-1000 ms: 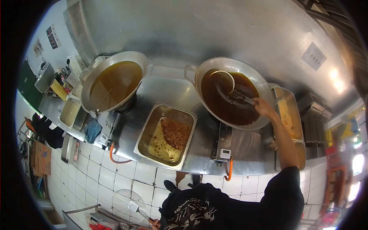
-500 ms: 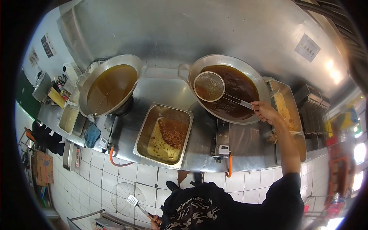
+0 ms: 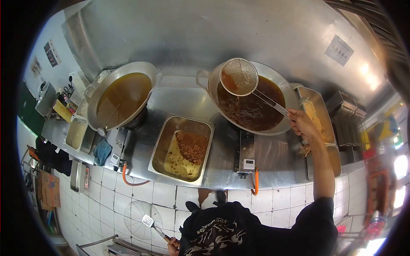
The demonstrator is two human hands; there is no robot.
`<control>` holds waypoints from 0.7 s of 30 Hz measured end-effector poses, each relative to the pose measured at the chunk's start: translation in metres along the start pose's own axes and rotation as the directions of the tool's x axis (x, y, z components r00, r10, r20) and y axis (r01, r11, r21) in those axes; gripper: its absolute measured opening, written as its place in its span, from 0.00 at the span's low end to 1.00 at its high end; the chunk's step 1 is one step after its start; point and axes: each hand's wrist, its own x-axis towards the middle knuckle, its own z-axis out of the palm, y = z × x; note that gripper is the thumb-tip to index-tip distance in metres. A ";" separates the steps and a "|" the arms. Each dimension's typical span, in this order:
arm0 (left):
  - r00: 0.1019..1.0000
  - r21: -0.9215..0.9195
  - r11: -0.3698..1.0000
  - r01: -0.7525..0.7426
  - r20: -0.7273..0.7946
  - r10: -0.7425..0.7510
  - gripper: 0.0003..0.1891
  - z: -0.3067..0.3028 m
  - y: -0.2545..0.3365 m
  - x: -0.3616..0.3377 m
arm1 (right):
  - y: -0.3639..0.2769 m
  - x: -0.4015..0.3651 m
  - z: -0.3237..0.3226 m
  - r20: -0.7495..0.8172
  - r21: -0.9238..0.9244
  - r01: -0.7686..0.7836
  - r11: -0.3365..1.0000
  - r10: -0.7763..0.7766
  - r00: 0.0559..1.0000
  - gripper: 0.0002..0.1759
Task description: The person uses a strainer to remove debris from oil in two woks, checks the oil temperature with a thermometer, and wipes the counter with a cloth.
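Two hands are gripping two tools. The right hand point(image 3: 302, 125) is wrapping its fingers firmly around the handle of a mesh strainer point(image 3: 240, 77), which is hanging over the right wok point(image 3: 269, 72), its bowl clear of the dark liquid point(image 3: 252, 111), probably oil. Brownish residue is lying in the mesh, and small drops seem to be falling beneath it; holding the bowl above the wok is presumably letting the drainage return there instead of onto the desk point(image 3: 179, 96). The long handle is leaving the fingers near the rim, likely away from the heat.

Down by the body, the left hand point(image 3: 174, 246) is closing around the grip of a slotted spatula point(image 3: 148, 221), whose blade is pointing away over the tiled floor, seemingly parked out of the other arm's way.

Between the right wok and the left wok point(image 3: 147, 68), a deep steel pan point(image 3: 160, 153) is sitting on the desk, holding yellowish liquid and brown crumbs point(image 3: 192, 149); that middle spot is probably serving both sides. In the left wok, a long-handled utensil point(image 3: 112, 115) is leaning against the rim, perhaps so that its end is staying reachable.
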 end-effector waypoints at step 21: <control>0.999 0.065 0.998 -0.002 -0.052 0.005 0.16 0.026 0.000 -0.026 | 0.020 -0.015 0.011 -0.070 -0.084 -0.003 0.996 -0.003 0.998 0.17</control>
